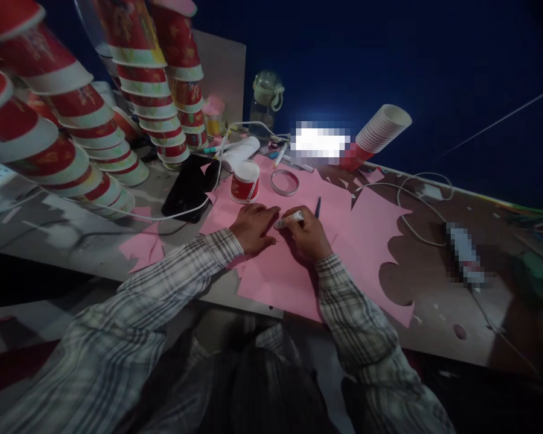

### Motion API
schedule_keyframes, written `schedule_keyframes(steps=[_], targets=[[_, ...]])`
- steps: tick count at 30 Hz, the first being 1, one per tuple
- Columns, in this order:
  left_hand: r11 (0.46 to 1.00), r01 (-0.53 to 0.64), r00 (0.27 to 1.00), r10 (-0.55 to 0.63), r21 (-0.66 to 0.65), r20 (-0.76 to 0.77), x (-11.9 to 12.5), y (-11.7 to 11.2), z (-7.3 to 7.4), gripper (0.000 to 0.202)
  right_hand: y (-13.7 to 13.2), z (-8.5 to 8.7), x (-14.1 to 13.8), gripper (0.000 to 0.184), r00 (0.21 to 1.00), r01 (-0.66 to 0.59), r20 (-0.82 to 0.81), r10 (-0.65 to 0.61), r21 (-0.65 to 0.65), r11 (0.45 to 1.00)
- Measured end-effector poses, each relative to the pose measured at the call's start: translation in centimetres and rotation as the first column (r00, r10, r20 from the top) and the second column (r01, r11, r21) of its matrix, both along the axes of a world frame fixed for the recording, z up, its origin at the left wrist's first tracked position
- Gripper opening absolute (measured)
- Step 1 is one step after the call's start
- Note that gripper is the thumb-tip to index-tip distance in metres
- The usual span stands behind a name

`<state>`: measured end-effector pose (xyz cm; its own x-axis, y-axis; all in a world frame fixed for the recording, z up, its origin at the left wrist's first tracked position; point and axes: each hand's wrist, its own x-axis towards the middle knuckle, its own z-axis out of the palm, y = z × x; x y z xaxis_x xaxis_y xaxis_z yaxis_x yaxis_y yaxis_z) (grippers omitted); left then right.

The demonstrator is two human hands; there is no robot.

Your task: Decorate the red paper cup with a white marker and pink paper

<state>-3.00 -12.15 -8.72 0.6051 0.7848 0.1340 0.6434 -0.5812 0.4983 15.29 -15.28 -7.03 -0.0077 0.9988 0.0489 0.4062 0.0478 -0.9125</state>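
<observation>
Pink paper (280, 274) lies on the table below both hands. My left hand (254, 228) rests on it palm down, its fingers stretched out. Closed around a short white tube (297, 215), perhaps a glue tube or marker, is my right hand (308, 234); the tube's lower end is close to the paper and the left fingertips. Just beyond the hands stand a red and white paper cup (245, 182) and a round ring, possibly a tape roll (285, 182), lying flat. A dark pen (318, 207) lies beside my right hand.
Tall stacks of red and white paper cups (151, 102) rise at the left. A black phone-like slab (190, 188) lies under a white cable (181, 216). A bottle (266, 99) and bright lamp (321, 143) stand behind. Cut pink paper (373, 232) spreads right.
</observation>
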Motion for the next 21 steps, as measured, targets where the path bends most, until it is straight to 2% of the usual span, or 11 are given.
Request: schedule_keyframes(steps=[4,7,11,18,21], targets=[[1.000,-0.012,1.000,0.012,0.000,-0.009,-0.1,-0.1,-0.1,0.073,0.0,0.4,0.4,0.012,0.992,-0.124,-0.040,0.121,-0.060,0.991],[1.000,-0.015,1.000,0.015,-0.005,-0.018,-0.1,-0.1,0.1,0.073,0.4,0.0,0.8,0.017,0.994,-0.067,-0.094,0.063,-0.048,0.997],[1.000,-0.010,1.000,0.010,-0.024,-0.016,0.0,-0.1,0.3,0.075,0.6,-0.3,0.6,0.020,0.999,0.036,-0.037,-0.035,0.025,0.999],[1.000,-0.013,1.000,0.013,-0.005,-0.004,0.0,-0.2,0.1,0.073,0.4,0.0,0.9,0.016,0.992,-0.123,-0.017,0.122,-0.077,0.989],[1.000,-0.011,1.000,0.011,-0.014,-0.026,0.0,-0.2,0.3,0.076,0.7,-0.2,1.3,0.020,0.999,-0.032,-0.016,0.031,-0.016,0.999]])
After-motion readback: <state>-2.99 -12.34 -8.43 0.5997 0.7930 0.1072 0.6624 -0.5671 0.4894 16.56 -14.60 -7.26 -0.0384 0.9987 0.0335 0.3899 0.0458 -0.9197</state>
